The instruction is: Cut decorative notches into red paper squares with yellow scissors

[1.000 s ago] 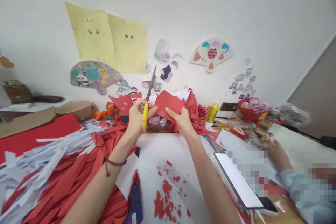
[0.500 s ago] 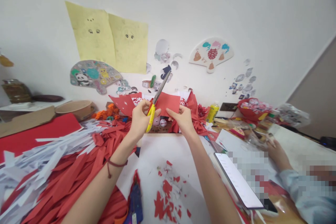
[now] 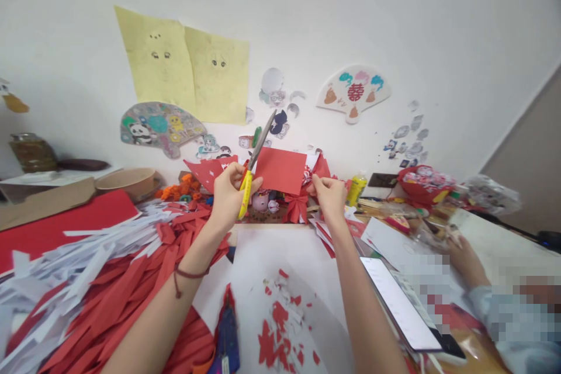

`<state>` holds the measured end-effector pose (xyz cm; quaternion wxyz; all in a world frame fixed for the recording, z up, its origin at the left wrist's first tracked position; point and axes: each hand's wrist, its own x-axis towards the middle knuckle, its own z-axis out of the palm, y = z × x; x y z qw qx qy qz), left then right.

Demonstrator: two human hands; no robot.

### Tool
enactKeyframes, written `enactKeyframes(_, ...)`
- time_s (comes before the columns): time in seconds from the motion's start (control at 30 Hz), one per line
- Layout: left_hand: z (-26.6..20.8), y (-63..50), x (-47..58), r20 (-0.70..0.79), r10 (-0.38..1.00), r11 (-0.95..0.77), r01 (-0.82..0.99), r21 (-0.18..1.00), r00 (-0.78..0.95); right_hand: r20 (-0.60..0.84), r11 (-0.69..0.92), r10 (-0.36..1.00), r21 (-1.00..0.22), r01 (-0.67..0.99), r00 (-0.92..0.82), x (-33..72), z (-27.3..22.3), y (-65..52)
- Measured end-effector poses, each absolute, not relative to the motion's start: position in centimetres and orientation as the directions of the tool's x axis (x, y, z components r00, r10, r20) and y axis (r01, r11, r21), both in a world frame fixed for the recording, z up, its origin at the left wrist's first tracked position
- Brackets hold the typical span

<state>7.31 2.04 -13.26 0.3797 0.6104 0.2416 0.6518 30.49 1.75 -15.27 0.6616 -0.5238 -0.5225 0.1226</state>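
My left hand [image 3: 230, 193] is closed around the yellow handle of a pair of scissors [image 3: 245, 194], whose metal blades point up and to the right. The thumb of that hand also presses on the lower left edge of a red paper sheet [image 3: 281, 170], raised above the table. To the right of the sheet, a little apart from its edge, is my right hand [image 3: 329, 196]. Its fingers are curled in with thumb and index close together; I cannot make out anything between them. Red and white paper scraps [image 3: 280, 321] lie below on a white sheet [image 3: 249, 257].
Piles of red strips [image 3: 127, 286] and white strips [image 3: 100, 239] cover the left side. A phone [image 3: 398, 304] lies at right, near another person's hand [image 3: 467, 257]. A yellow bottle [image 3: 357, 187] and a round tan bowl [image 3: 127, 184] stand toward the wall.
My right hand has let go of the red paper and moved right, away from it. My left hand, with scissors and paper, has shifted slightly left.
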Motion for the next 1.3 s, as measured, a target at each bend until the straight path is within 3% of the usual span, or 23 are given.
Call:
enactKeyframes(0.17,-13.1,2.0,7.5,0.601,0.799,-0.58,-0.244,0.777,0.013,0.567,0.435,0.764,-0.805,0.404,0.308,29.8,-15.2,1.8)
enactKeyframes(0.3,-13.4,1.9,7.9,0.581,0.814,-0.567,-0.235,0.79,-0.008,0.492,0.459,0.869,-0.842,0.283,0.056,27.2,-15.5,1.8)
enactKeyframes(0.5,-13.5,1.9,8.2,0.584,0.812,-0.571,-0.248,0.782,-0.027,0.516,0.529,0.844,-0.846,0.067,-0.147,23.9,-15.9,1.4)
enactKeyframes(0.6,-13.5,2.0,8.1,0.581,0.814,-0.566,-0.265,0.781,-0.027,0.495,0.52,0.854,-0.808,0.277,-0.159,23.8,-16.0,1.4)
enactKeyframes(0.67,-13.5,2.2,8.0,0.592,0.806,-0.575,-0.27,0.772,-0.023,0.493,0.488,0.858,-0.697,0.526,-0.143,24.1,-16.0,1.3)
enactKeyframes(0.73,-13.5,2.4,7.9,0.593,0.805,-0.576,-0.273,0.771,-0.022,0.515,0.452,0.849,-0.592,0.667,-0.119,24.4,-15.9,1.2)
enactKeyframes(0.93,-13.7,2.9,8.1,0.569,0.821,-0.557,-0.27,0.785,-0.04,0.567,0.474,0.811,-0.493,0.73,-0.143,24.6,-16.1,1.7)
enactKeyframes(1.07,-13.8,3.0,8.3,0.554,0.832,-0.542,-0.27,0.795,-0.037,0.554,0.428,0.826,-0.496,0.756,-0.103,24.6,-15.9,1.7)
enactKeyframes(1.3,-12.4,2.6,7.4,0.563,0.827,-0.538,-0.299,0.788,-0.005,0.636,0.194,0.747,-0.486,0.852,0.193,29.6,-11.7,-2.4)
